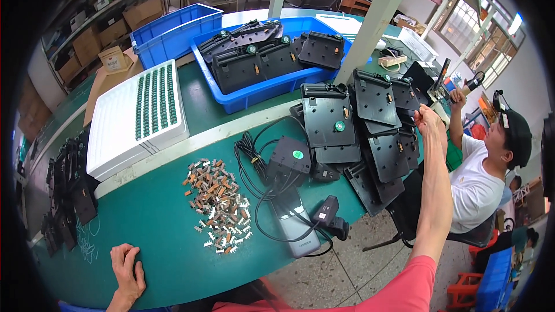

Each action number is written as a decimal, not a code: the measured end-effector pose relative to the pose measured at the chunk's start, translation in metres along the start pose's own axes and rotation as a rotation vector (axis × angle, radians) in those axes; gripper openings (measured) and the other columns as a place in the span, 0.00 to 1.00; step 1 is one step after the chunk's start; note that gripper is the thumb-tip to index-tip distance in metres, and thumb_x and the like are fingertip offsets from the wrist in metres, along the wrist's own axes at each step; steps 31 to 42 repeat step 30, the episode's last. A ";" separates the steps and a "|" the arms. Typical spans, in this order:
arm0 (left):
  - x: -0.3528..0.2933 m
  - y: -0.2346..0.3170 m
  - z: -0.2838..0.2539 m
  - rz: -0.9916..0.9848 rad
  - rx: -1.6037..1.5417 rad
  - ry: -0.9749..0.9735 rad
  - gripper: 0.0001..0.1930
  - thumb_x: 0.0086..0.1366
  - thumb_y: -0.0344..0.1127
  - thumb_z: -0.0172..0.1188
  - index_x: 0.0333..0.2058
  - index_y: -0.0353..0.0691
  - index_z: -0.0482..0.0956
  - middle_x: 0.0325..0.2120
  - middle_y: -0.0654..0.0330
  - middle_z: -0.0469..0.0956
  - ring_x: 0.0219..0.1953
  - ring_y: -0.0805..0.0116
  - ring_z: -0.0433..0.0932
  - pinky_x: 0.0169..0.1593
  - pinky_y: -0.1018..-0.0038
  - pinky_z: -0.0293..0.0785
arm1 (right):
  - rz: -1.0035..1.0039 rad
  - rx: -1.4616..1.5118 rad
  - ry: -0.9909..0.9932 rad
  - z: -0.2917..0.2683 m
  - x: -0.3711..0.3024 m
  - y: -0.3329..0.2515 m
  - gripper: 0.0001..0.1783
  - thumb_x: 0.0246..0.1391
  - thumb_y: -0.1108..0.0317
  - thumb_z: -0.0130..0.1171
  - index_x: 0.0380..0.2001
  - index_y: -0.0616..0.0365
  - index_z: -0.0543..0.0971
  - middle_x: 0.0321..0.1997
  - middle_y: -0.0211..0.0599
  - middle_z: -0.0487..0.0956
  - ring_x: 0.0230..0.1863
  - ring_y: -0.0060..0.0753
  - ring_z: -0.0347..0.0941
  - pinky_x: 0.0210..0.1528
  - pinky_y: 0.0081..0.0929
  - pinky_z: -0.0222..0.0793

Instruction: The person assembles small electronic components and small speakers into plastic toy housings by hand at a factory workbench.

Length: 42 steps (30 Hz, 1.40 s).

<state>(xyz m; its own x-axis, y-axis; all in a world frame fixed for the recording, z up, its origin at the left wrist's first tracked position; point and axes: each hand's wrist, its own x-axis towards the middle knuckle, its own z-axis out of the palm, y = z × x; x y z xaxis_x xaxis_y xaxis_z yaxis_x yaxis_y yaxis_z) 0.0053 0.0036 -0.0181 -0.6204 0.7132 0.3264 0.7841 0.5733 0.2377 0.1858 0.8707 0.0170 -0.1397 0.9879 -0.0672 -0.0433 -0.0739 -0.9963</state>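
Observation:
At the right, my right hand [428,120] reaches out at arm's length to the far side of a pile of black plastic panels. Its fingers are closed at the edge of a black panel [406,96], partly hidden. My left hand [128,270] rests on the green tabletop near its front edge, fingers loosely bent and a little apart, holding nothing. Between the hands lies a heap of small brown and white slide-switch-like parts [217,202]. Beside it are a grey power bank [296,225], a black box [289,160] with a green sticker, and black cables [250,153].
A blue bin [240,103] full of similar panels stands behind, beside another blue bin [179,26]. White foam trays [113,110] hold rows of green parts. More black pieces [72,196] lie far left. A white post [376,23] rises near the pile; a seated co-worker [483,162] is at right.

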 end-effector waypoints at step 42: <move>-0.022 0.028 -0.081 0.014 0.143 0.280 0.27 0.50 0.31 0.68 0.52 0.40 0.77 0.50 0.51 0.74 0.50 0.51 0.74 0.53 0.58 0.69 | -0.444 -0.219 -1.653 0.177 -0.586 0.012 0.11 0.58 0.77 0.56 0.43 0.58 0.81 0.44 0.37 0.76 0.39 0.26 0.74 0.36 0.18 0.70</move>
